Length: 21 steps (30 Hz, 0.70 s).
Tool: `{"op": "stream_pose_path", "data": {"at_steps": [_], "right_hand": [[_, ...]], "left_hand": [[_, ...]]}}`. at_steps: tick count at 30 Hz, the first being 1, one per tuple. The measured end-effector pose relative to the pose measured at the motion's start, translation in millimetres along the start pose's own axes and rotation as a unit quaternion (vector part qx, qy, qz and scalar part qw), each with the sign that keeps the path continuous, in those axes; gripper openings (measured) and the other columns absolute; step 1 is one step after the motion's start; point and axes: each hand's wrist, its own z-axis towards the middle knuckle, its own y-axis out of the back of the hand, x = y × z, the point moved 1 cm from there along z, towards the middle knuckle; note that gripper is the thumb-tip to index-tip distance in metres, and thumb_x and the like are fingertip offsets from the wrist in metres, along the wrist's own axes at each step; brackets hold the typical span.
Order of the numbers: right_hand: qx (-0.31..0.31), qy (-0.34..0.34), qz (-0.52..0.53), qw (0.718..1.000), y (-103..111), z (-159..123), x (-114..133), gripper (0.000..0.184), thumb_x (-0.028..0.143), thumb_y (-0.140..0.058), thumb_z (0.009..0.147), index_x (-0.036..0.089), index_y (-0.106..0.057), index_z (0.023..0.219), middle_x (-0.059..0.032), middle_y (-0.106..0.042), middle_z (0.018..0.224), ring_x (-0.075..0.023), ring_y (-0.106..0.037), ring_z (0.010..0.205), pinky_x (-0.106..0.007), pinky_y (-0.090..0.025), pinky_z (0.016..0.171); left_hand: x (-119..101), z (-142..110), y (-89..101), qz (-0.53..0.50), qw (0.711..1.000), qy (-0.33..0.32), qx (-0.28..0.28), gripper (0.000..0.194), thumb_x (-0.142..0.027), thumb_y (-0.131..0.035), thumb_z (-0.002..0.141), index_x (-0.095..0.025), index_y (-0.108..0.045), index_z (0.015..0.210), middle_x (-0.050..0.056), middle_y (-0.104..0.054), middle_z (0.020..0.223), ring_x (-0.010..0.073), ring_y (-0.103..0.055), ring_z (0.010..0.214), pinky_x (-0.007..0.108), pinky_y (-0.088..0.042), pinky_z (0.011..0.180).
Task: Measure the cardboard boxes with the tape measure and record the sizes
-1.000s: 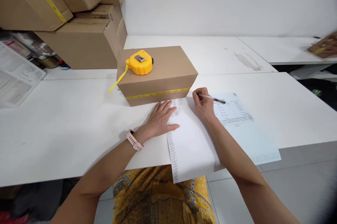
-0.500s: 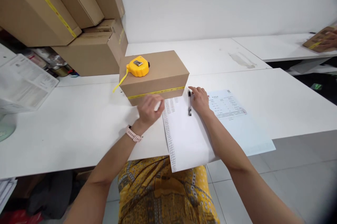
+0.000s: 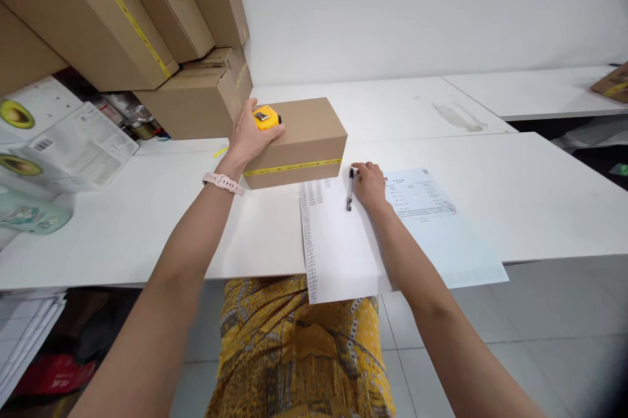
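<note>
While writing seems paused, my reach shifts left

On the tabletop (image 3: 495,209), the cardboard box (image 3: 304,127) stands just beyond the white paper (image 3: 338,254). My left hand (image 3: 248,136) has come off that paper; my right hand (image 3: 371,184) rests on it. Left fingers now grip the tape measure (image 3: 269,118) atop the box's left part; the pen (image 3: 350,190) lies by my curled right fingers; whether they touch it I cannot tell.

Tape measure (image 3: 267,118) is yellow with a black end. Box (image 3: 307,143) is brown; a printed yellow strip lines its front. Pen (image 3: 350,191) has a clear barrel, black ends. Paper (image 3: 343,244) is white, dark-marked; sheet (image 3: 451,244) is pale blue. Wristband (image 3: 224,182) is pale pink. Clothing (image 3: 307,359) is yellow, patterned brown, grey and white.
</note>
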Motion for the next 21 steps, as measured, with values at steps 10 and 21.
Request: {"op": "stream_pose_path", "data": {"at_steps": [10,21], "right_hand": [[-0.181,-0.090,0.177,0.963,48,-2,34,0.040,0.024,-0.033,0.099,0.016,-0.065,0.122,-0.0153,-0.065,0.110,-0.0259,-0.057,0.102,-0.041,-0.044,0.094],[0.417,-0.012,0.523,0.743,94,-122,151,0.068,0.080,-0.043,0.090,0.017,-0.068,0.093,-0.0067,-0.066,0.087,-0.0169,-0.058,0.079,-0.033,-0.047,0.075]], "left_hand": [[-55,-116,21.4,-0.288,0.957,0.013,0.025,0.049,-0.049,-0.069,0.083,-0.022,-0.060,0.122,0.007,-0.069,0.106,0.0195,-0.068,0.084,0.030,-0.052,0.063],[-42,-249,55.9,-0.246,0.907,0.155,0.304,0.064,-0.040,-0.074,0.080,-0.027,-0.043,0.135,0.004,-0.067,0.104,0.0190,-0.063,0.083,0.031,-0.049,0.075]]}}
